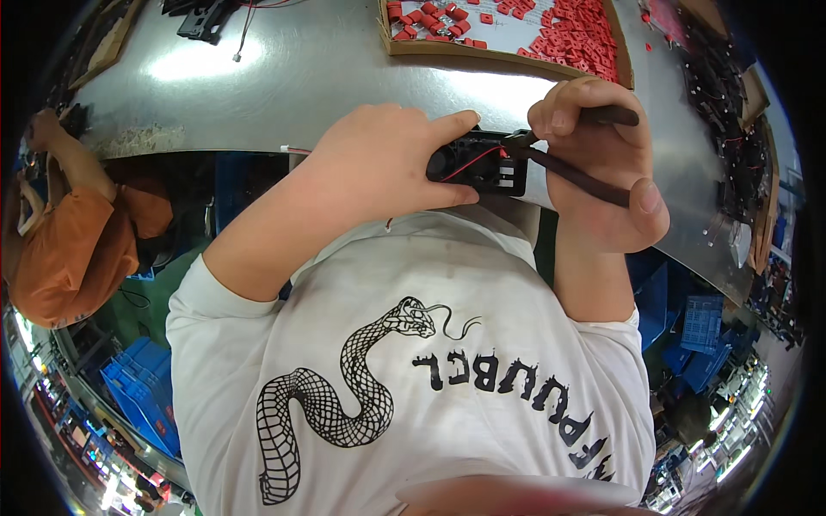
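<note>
A black plastic housing lies at the near edge of the metal table, with a red wire running across it. My left hand grips its left end, thumb and forefinger along opposite edges. My right hand is closed around pliers with dark handles, spread apart. Their jaws meet the housing's right part, beside the red wire's end; whether they pinch anything is too small to tell. A white connector on a lead sticks out left of my left wrist.
Beyond my hands, a cardboard tray holds many small red parts. Black parts with wires lie at the far left. More dark parts line the right side. A person in orange works at the left; blue crates stand below.
</note>
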`<state>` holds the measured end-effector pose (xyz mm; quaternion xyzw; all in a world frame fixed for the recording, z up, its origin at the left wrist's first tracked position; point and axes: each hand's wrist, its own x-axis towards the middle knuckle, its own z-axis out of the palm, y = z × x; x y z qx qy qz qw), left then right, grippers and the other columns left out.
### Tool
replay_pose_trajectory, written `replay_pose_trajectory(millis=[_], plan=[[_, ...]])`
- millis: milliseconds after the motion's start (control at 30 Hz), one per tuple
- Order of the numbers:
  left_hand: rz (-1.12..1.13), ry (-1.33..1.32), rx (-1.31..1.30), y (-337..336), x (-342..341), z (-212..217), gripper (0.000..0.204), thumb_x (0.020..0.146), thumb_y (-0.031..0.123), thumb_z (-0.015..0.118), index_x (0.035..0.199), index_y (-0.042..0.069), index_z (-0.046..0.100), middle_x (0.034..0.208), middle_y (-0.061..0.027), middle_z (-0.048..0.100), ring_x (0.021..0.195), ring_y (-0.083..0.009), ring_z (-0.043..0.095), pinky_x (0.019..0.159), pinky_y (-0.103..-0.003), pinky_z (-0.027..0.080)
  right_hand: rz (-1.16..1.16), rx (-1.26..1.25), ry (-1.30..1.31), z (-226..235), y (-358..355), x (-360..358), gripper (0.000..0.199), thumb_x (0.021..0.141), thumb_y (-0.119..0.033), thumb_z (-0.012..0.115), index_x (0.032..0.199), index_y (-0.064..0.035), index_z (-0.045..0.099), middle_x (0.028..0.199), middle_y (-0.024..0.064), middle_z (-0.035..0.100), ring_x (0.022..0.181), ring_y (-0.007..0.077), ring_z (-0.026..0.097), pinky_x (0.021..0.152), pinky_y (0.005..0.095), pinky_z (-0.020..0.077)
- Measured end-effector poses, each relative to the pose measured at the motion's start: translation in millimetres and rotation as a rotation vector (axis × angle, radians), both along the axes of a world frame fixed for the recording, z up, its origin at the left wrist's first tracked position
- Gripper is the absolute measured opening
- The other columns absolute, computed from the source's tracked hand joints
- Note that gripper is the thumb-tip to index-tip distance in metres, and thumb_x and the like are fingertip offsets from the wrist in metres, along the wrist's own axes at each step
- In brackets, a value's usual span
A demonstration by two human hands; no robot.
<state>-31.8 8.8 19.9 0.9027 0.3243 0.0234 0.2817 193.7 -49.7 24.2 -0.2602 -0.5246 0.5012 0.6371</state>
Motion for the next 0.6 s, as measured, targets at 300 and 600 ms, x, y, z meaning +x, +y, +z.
replay_pose_trajectory(millis=[300, 600], plan=[[-0.001, 0.008, 0.008, 0.3, 0.5, 0.7, 0.073, 0.082, 0.058, 0.073, 0.140, 0.017, 0.058, 0.087, -0.0163, 0.069, 0.086, -0.0365, 0.069, 0.077, -0.047, 0.055, 0.006, 0.010, 0.098, -0.9, 2.5, 2.2, 0.086, 0.078, -0.057, 0.063, 0.129, 0.0124, 0.053, 0.100, 0.0159, 0.058, 0.095, 0.0215, 0.053, 0.082, 0.0326, 0.0398], [-0.074, 0.043, 0.025, 4.6, 3.4, 3.2, 0.071, 0.080, 0.056, 0.076, 0.137, 0.017, 0.061, 0.081, -0.0143, 0.070, 0.083, -0.0348, 0.070, 0.075, -0.046, 0.055, 0.261, -0.073, 0.001, 4.1, 17.1, 10.2, 0.077, 0.079, -0.051, 0.066, 0.120, 0.0135, 0.059, 0.085, 0.0162, 0.064, 0.071, 0.0201, 0.055, 0.065, 0.0316, 0.0428]])
